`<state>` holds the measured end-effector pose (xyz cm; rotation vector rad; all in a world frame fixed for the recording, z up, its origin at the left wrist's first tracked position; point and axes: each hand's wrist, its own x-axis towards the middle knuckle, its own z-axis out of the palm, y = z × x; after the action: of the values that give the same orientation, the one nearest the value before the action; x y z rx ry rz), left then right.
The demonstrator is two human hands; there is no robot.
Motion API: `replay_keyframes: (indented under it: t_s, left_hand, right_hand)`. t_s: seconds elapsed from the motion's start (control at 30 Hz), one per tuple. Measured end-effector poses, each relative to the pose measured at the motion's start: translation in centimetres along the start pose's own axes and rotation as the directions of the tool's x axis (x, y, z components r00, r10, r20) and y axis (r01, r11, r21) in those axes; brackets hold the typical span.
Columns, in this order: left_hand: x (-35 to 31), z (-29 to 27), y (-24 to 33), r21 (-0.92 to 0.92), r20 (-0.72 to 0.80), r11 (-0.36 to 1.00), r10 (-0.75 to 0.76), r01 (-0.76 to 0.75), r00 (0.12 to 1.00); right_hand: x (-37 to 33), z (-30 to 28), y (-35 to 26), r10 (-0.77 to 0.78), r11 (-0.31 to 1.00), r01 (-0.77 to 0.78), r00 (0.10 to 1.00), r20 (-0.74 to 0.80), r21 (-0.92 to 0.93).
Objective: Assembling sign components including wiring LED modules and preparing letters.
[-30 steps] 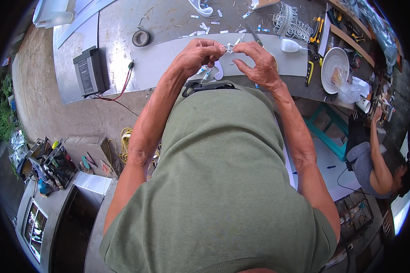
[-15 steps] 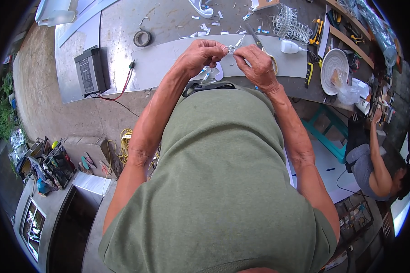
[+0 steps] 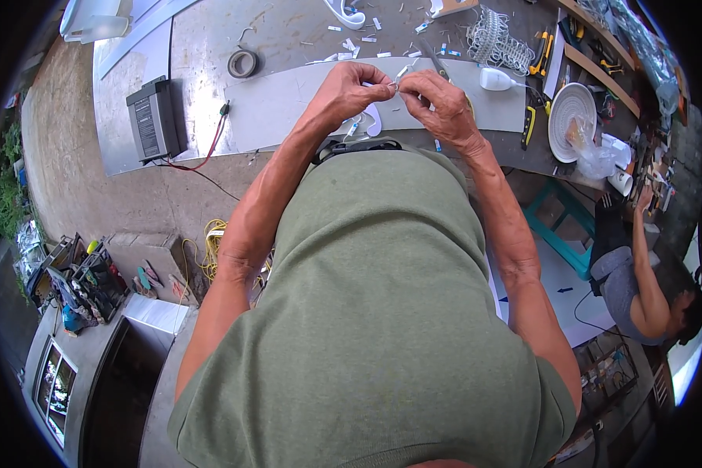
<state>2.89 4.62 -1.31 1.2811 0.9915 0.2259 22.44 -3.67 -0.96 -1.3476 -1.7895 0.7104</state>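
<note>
Over the workbench, my left hand and my right hand meet almost fingertip to fingertip. Both are closed in a pinch on a thin wire, whose ends are hidden by the fingers. A small white module shows just beyond the fingertips, seemingly joined to that wire. Below my left hand lies a curved white shape, with a small white and blue module beside it. A long grey blade-like tool lies behind my right hand, partly covered by it.
Loose modules, a tape roll, a black power unit and a heap of white wired modules lie on the bench. To the right are a white bottle, a cutter and a round white basket. Another person works at far right.
My fingertips have drawn closer together, and my left hand has shifted slightly right. My right hand has turned a little, uncovering a small module near the bench edge.
</note>
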Motion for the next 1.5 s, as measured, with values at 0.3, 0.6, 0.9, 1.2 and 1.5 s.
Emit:
replay_keyframes:
  t_s: [0.3, 0.6, 0.9, 1.2, 1.5]
  left_hand:
    - [0.3, -0.1, -0.7, 0.007, 0.025, 0.997, 0.074, -0.074, 0.997]
    - [0.4, -0.2, -1.0, -0.003, 0.044, 0.998, 0.063, -0.063, 0.997]
    - [0.2, 0.1, -1.1, -0.106, 0.079, 0.993, 0.051, -0.043, 0.996]
    - [0.5, 0.1, -1.2, -0.022, 0.043, 0.998, 0.056, -0.055, 0.998]
    - [0.4, 0.2, -0.8, -0.039, 0.058, 0.999, 0.007, -0.005, 0.998]
  right_hand:
    - [-0.2, 0.0, 0.3, 0.120, 0.986, -0.122, 0.992, 0.025, 0.112]
    - [-0.3, 0.1, 0.9, 0.037, 0.996, -0.039, 0.999, 0.025, 0.087]
    - [-0.4, 0.0, 2.3, 0.106, 0.960, -0.117, 0.993, 0.060, 0.253]
    - [-0.7, -0.2, 3.1, 0.240, 0.935, -0.283, 0.949, 0.207, 0.212]
    - [-0.2, -0.3, 2.3, 0.277, 0.928, -0.313, 0.942, 0.191, 0.201]
